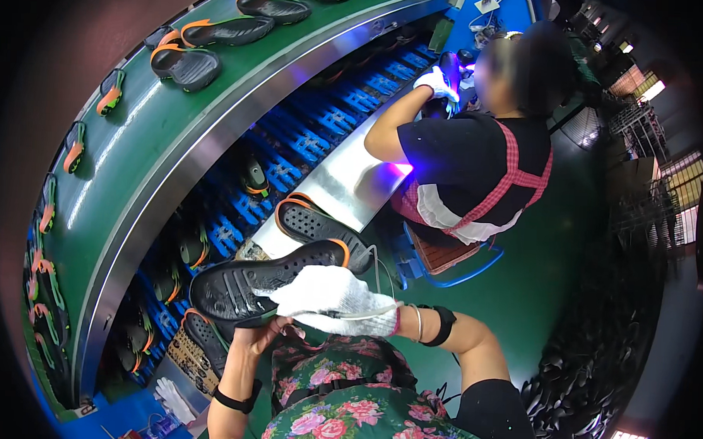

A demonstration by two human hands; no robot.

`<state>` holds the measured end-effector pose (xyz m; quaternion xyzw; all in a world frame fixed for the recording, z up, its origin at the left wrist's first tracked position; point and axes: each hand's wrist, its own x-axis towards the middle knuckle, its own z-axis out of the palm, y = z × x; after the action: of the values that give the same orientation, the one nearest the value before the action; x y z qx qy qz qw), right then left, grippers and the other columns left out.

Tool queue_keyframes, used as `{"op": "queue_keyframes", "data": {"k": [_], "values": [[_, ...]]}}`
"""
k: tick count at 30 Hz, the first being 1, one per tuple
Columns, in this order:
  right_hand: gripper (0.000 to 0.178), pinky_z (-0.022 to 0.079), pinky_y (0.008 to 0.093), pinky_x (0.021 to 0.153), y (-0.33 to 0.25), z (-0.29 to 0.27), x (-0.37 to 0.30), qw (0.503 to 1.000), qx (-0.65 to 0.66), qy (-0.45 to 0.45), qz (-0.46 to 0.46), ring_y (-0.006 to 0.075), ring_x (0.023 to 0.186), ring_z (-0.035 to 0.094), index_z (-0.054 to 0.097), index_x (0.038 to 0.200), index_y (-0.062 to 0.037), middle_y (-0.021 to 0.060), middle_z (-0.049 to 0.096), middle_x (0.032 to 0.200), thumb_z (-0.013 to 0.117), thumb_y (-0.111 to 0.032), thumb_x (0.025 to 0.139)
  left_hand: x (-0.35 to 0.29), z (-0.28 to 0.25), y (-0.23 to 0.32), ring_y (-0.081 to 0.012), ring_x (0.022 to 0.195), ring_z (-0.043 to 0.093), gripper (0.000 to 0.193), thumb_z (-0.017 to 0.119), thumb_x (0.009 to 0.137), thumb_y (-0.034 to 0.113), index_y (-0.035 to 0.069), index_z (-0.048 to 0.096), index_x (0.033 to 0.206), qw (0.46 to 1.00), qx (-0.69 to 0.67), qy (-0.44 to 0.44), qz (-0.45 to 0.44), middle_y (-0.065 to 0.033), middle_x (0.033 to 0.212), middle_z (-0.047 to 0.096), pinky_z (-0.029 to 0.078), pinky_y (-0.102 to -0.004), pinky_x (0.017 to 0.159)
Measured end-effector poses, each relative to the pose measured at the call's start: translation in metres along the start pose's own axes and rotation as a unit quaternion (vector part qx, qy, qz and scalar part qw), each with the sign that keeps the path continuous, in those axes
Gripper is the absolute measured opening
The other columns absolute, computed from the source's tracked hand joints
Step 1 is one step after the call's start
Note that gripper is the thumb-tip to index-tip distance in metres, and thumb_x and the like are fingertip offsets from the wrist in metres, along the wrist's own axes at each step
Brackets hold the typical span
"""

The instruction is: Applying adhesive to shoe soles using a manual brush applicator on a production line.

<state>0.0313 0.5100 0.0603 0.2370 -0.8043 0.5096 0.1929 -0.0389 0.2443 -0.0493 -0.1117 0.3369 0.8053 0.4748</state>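
A black shoe sole (241,289) with an orange rim at its heel end lies tilted in front of me, its holed side up. My left hand (264,332), bare, grips it from below at the near edge. Above the sole, my right hand (325,296) in a white knitted glove is closed, fingertips pointing down at its surface. A thin pale tube (364,313) runs along that glove; whatever the fingers hold is hidden. Just beyond lies a second black sole (320,228) with an orange edge. Another sole (204,334) rests on the near left.
A green conveyor belt (130,142) carrying several soles curves along the left. Below it runs a rack with blue holders (280,170). A co-worker (477,162) in a checked apron sits ahead near a blue stool (450,269). White gloves (175,399) lie at lower left.
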Motion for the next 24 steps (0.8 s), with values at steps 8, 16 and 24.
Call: {"op": "queue_keyframes", "data": {"k": [8, 16, 24], "values": [[0.031, 0.059, 0.0358, 0.077, -0.027, -0.019, 0.002, 0.991, -0.008, 0.132, -0.005, 0.0252, 0.089, 0.074, 0.079, 0.108, -0.0048, 0.0096, 0.079, 0.107, 0.084, -0.001, 0.078, -0.022, 0.072, -0.017, -0.0452, 0.127, 0.062, 0.094, 0.046, 0.095, 0.072, 0.0, 0.044, 0.155, 0.891, -0.423, -0.129, 0.1, -0.0276, 0.146, 0.058, 0.05, -0.062, 0.108], [0.027, 0.059, 0.0345, 0.073, -0.029, -0.042, 0.021, 0.982, -0.142, 0.117, -0.035, 0.0255, 0.086, 0.075, 0.08, 0.103, -0.0045, 0.0114, 0.08, 0.104, 0.085, 0.001, 0.077, 0.011, 0.098, -0.039, -0.0449, 0.149, 0.041, 0.107, 0.057, 0.087, 0.083, 0.018, 0.029, 0.167, 0.888, -0.394, -0.235, 0.024, -0.0178, 0.168, 0.035, 0.034, -0.0678, 0.121], [0.043, 0.055, 0.0401, 0.093, -0.012, -0.029, 0.03, 0.974, -0.212, 0.073, -0.027, 0.0258, 0.108, 0.071, 0.073, 0.128, -0.0092, 0.0075, 0.074, 0.13, 0.072, -0.009, 0.084, -0.002, 0.095, -0.042, -0.0402, 0.153, 0.036, 0.1, 0.054, 0.094, 0.077, 0.016, 0.024, 0.168, 0.996, -0.023, -0.085, 0.023, -0.0172, 0.17, 0.031, 0.032, -0.0617, 0.125]]}}
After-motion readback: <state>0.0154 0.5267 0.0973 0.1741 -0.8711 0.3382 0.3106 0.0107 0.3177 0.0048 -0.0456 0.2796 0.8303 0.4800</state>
